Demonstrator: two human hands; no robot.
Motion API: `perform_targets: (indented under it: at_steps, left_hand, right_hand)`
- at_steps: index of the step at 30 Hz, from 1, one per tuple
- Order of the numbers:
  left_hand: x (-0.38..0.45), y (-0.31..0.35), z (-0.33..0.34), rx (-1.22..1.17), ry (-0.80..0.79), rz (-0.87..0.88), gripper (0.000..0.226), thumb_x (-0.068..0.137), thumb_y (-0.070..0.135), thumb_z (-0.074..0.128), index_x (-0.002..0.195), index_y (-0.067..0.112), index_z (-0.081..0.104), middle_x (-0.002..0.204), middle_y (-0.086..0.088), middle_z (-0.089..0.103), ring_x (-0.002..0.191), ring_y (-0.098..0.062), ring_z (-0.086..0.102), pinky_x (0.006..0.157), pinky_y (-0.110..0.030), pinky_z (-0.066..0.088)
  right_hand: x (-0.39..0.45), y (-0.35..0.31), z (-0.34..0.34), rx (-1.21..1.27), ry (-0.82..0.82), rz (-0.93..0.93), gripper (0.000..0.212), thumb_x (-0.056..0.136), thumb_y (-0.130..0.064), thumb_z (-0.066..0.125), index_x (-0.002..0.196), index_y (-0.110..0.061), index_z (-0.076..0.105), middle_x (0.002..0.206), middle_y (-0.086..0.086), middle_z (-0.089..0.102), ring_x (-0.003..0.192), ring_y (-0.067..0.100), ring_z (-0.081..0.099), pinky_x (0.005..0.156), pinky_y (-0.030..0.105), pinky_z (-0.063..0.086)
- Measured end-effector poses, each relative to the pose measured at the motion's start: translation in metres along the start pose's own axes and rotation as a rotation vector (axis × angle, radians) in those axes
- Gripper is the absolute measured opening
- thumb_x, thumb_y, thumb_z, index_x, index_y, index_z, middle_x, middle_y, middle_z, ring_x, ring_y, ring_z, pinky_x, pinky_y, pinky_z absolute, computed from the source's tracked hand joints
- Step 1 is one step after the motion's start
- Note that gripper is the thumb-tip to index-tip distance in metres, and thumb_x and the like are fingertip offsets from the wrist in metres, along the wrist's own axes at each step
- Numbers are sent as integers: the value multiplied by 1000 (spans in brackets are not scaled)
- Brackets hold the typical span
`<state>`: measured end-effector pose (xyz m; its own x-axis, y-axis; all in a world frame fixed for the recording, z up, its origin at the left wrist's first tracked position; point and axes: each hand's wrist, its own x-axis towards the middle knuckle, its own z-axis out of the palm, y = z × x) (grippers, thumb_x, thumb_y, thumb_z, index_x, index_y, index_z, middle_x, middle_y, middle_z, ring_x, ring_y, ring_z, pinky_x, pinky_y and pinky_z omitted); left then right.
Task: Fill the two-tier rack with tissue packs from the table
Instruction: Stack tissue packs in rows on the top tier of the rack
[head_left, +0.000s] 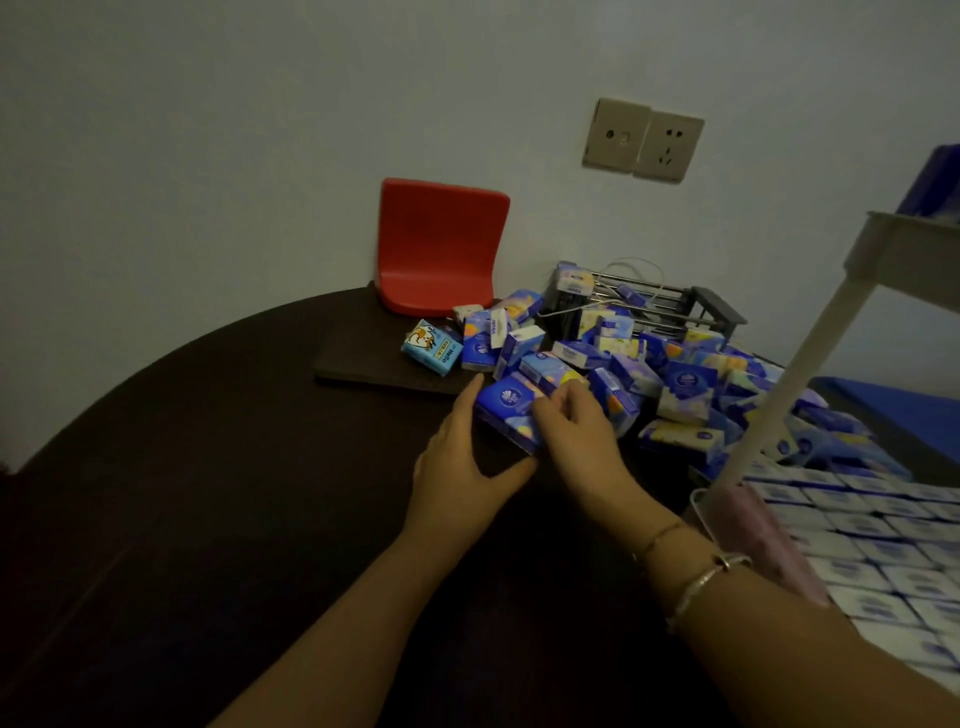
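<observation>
A loose heap of blue tissue packs (680, 379) covers the right part of the dark round table (208, 493). At the heap's near-left edge my left hand (462, 467) cups the side of a blue tissue pack (506, 402). My right hand (576, 431) lies on top of that pack with its fingers curled over it. The white two-tier rack (779, 379) stands at the right; its lower tier (883, 551) holds several neat rows of packs. The upper tier (893, 249) is mostly out of frame.
A red plastic stand (441, 244) sits at the table's far edge against the wall. A light-blue pack with a cartoon print (431, 347) lies on a dark board (374, 364). A dark wire rack (654, 306) stands behind the heap. Wall sockets (641, 137) are above.
</observation>
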<state>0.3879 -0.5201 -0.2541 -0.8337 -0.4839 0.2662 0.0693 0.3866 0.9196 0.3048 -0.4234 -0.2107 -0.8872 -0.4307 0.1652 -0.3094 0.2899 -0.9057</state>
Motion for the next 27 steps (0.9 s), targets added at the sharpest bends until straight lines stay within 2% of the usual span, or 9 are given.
perform_targets:
  at_steps: [3, 6, 10, 12, 15, 17, 19, 22, 27]
  left_hand:
    - [-1, 0, -4, -235, 19, -27, 73, 74, 17, 78, 129, 43, 38, 119, 23, 54, 115, -4, 55, 87, -19, 48]
    - [1, 1, -7, -337, 11, -29, 78, 77, 5, 75, 131, 43, 33, 116, 18, 55, 101, -7, 64, 78, -21, 54]
    - [4, -2, -7, -334, -20, -15, 90, 80, -1, 69, 141, 45, 23, 127, 11, 51, 99, -16, 67, 83, -33, 56]
    - [4, -4, -6, -307, -29, 3, 74, 80, 0, 68, 135, 40, 38, 128, 9, 55, 96, -17, 67, 82, -32, 56]
    - [3, -2, -7, -243, -16, -36, 48, 86, 1, 59, 121, 32, 51, 122, 8, 58, 93, -13, 64, 77, -26, 53]
    - [3, -1, -7, -241, 1, -78, 44, 90, 1, 54, 123, 30, 50, 120, 9, 58, 94, -11, 63, 74, -22, 51]
    - [3, 1, -5, -239, -11, -101, 43, 93, 8, 52, 130, 29, 46, 114, 14, 56, 94, -5, 62, 68, -16, 50]
    - [3, 4, -1, -162, -23, -96, 46, 92, 20, 58, 134, 30, 42, 107, 17, 54, 92, -1, 60, 64, -13, 48]
    - [2, 7, -1, -101, 30, -143, 52, 87, 16, 65, 132, 27, 43, 105, 13, 55, 90, -1, 59, 65, -16, 48]
  right_hand:
    - [5, 0, 7, -12, -56, 12, 17, 90, -25, 52, 84, -13, 43, 78, 7, 50, 74, 18, 49, 68, 35, 41]
    - [10, -3, 7, -61, -131, -16, 20, 92, -28, 51, 90, -11, 42, 88, 14, 57, 82, 25, 56, 74, 44, 47]
    - [16, -1, 3, -221, -206, -76, 21, 89, -32, 51, 85, -13, 43, 91, 14, 59, 84, 25, 57, 77, 46, 48]
    - [19, 3, 0, -395, -128, -164, 22, 84, -37, 50, 81, -16, 49, 89, 6, 55, 90, 24, 52, 82, 47, 46]
    - [23, 9, -12, -645, 193, -225, 17, 91, -33, 48, 85, -19, 54, 109, 3, 48, 112, 25, 39, 92, 42, 34]
    - [26, 13, -23, -779, 321, -132, 26, 94, -34, 43, 100, -15, 60, 130, 10, 42, 124, 31, 32, 99, 44, 30]
    - [31, 20, -33, -878, 281, 15, 36, 96, -35, 38, 112, -12, 61, 139, 17, 37, 128, 36, 29, 104, 46, 28]
    - [31, 28, -40, -860, 196, 139, 39, 96, -30, 35, 112, -6, 60, 128, 22, 47, 122, 40, 37, 101, 46, 33]
    - [15, 21, -44, -720, 254, 13, 28, 92, -24, 42, 95, -6, 63, 106, 21, 56, 101, 37, 52, 85, 42, 45]
